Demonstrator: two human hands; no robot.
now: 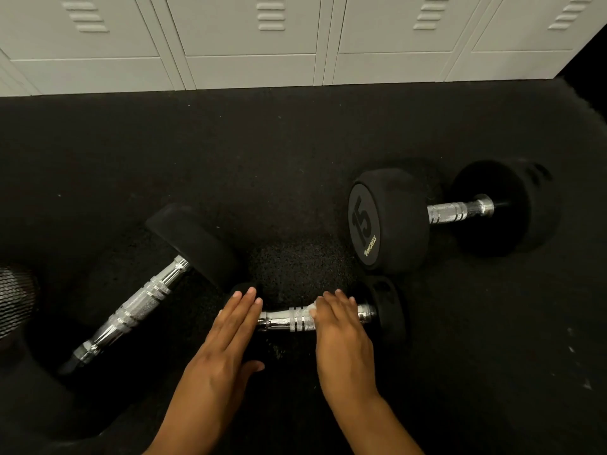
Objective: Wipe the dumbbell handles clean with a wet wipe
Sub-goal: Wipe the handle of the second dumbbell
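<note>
Head view. Landmark: small dumbbell [315, 318], lying crosswise on the black rubber floor [262, 165], nearest the person. Its chrome handle [285, 320] is exposed between the two hands.

Right hand [341, 330]: laid over the right part of that handle, fingers bent down over the bar. A bit of white wet wipe [312, 311] shows at the hand's left edge, pressed against the knurled grip; the hand holds the wipe on the bar.

Left hand [230, 336]: flat, fingers straight and together, resting on the small dumbbell's left head [244, 289], thumb spread out to the side. It grasps nothing.

15-marked dumbbell [427, 218]: behind and right of the small dumbbell, its near head just beyond the small one's right head; whether they touch, cannot tell.

Third dumbbell [138, 307]: left of the small dumbbell, lying diagonally, long chrome handle bare.

White lockers [262, 44]: well behind the small dumbbell, along the floor's far edge.
</note>
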